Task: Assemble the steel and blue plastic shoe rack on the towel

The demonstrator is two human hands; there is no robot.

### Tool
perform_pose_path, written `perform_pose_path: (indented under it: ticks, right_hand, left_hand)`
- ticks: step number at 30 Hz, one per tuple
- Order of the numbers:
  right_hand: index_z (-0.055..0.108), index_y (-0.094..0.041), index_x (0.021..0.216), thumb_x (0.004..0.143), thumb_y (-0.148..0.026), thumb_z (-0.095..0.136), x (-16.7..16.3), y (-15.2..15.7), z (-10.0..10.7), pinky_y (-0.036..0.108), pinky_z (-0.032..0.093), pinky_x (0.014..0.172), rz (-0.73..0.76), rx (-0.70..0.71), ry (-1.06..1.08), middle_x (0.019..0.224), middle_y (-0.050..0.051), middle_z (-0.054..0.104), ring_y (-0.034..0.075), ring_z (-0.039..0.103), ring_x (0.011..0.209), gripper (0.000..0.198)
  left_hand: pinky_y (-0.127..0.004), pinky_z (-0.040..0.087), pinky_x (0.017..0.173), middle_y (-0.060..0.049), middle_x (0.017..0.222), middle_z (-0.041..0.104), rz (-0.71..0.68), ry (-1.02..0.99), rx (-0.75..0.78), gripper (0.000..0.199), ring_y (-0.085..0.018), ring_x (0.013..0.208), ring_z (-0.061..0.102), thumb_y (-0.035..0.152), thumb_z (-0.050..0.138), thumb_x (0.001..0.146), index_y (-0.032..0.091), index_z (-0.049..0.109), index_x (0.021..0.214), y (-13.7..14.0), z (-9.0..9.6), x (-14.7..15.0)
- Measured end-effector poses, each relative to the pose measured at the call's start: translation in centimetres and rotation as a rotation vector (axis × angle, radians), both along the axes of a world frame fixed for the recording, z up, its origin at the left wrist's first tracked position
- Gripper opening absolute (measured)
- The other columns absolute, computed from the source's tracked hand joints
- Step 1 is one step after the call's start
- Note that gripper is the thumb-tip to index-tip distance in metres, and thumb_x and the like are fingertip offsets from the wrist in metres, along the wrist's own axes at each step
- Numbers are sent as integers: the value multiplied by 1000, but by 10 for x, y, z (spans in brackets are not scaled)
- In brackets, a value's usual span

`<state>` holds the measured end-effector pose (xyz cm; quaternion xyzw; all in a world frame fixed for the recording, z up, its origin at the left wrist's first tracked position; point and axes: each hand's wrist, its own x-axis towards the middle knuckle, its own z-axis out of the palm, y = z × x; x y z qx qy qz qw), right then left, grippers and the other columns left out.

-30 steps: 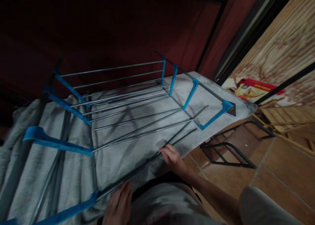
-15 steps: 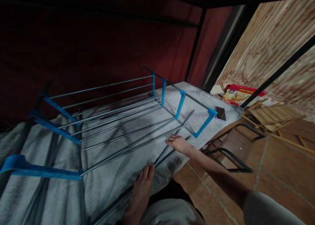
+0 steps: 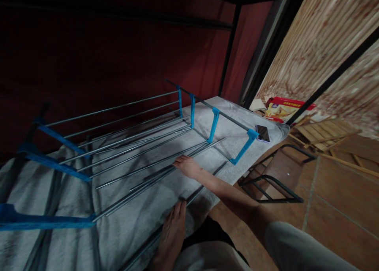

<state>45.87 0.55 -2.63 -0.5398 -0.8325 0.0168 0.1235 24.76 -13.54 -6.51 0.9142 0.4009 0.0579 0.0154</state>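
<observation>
A partly joined rack frame of dark poles, thin metal rods [image 3: 124, 138] and blue plastic brackets [image 3: 213, 125] lies on a grey blanket [image 3: 148, 207]. My right hand [image 3: 187, 166] is closed over thin metal rods at the rack's near side; its fingertips are partly hidden. Several rods lie close together there, running down to the left. Nearer to me, my left hand [image 3: 174, 227] lies with straight fingers across a dark pole [image 3: 201, 190] along the blanket's front edge. A large blue bracket [image 3: 47, 219] is at the lower left.
A phone [image 3: 262, 133] lies at the blanket's right end. Beyond it are a red and yellow box [image 3: 284, 109] and wooden slatted pieces [image 3: 328, 132]. A chair with black metal arms [image 3: 275, 176] stands on the tiled floor at right. Dark metal bars frame the space.
My right hand has moved left and away from me, bringing thin rods from beside the front pole over to the rack's near rods. My left hand has stayed almost in place.
</observation>
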Motion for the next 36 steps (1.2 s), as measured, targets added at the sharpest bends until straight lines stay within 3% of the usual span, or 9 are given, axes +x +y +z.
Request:
perform_pose_path:
  ticks: [5,7,9,11,12,15,19,26,36]
  right_hand:
    - [66,-21,118,101,-20,44,18,-55,-5,31,49,95,-135,113,427,113,7,67,17,61,104,28]
    - [66,-22,113,100,-23,42,52,-100,-13,33,50,91,-356,221,610,106,8,66,19,62,100,28]
    - [64,-20,109,98,-30,43,95,-143,-22,36,51,89,-702,380,770,103,9,65,21,61,98,25]
    - [59,-19,119,93,-39,49,136,-173,-31,39,51,87,-1016,453,886,116,12,63,22,60,97,34]
    - [57,-18,122,89,-43,53,153,-181,-33,40,50,90,-1069,426,943,123,13,61,23,59,102,41]
    - [60,-18,119,81,-52,59,183,-181,-35,41,46,99,-941,185,1122,124,12,64,25,58,111,51]
    - [66,-18,96,80,-64,59,182,-160,-29,40,47,94,-872,-2,1156,97,7,70,26,61,100,50]
    - [61,-18,81,80,-77,50,168,-157,-29,32,44,76,-947,-7,1001,73,2,61,21,55,79,60]
    - [55,-19,76,81,-78,50,154,-162,-22,29,39,68,-918,-34,992,72,0,56,17,49,71,59]
  left_hand:
    - [-29,58,93,-12,128,68,-41,-45,-175,62,-19,112,68,-8,29,86,15,58,136,14,6,12]
    - [-31,59,92,-13,131,66,-12,-67,-255,54,-21,113,69,0,31,92,15,60,135,19,7,15]
    - [-34,59,93,-12,133,66,12,-105,-341,45,-22,117,67,10,34,97,17,61,132,23,7,17]
    - [-35,57,97,-10,131,68,11,-148,-426,40,-22,120,66,18,39,99,18,62,131,26,8,19]
    - [-35,56,100,-9,131,68,6,-166,-462,39,-21,120,65,20,40,99,19,62,131,27,10,20]
    - [-37,53,104,-9,130,69,15,-179,-544,39,-21,119,66,22,40,99,19,61,132,29,19,21]
    - [-39,50,106,-9,132,67,42,-155,-605,40,-22,122,64,21,40,99,18,60,133,26,28,24]
    - [-34,50,104,-8,126,70,43,-182,-629,35,-20,118,66,21,41,98,19,64,124,24,31,27]
    - [-40,50,107,-12,132,67,-46,-268,-585,45,-23,122,64,21,33,99,17,62,134,24,20,32]
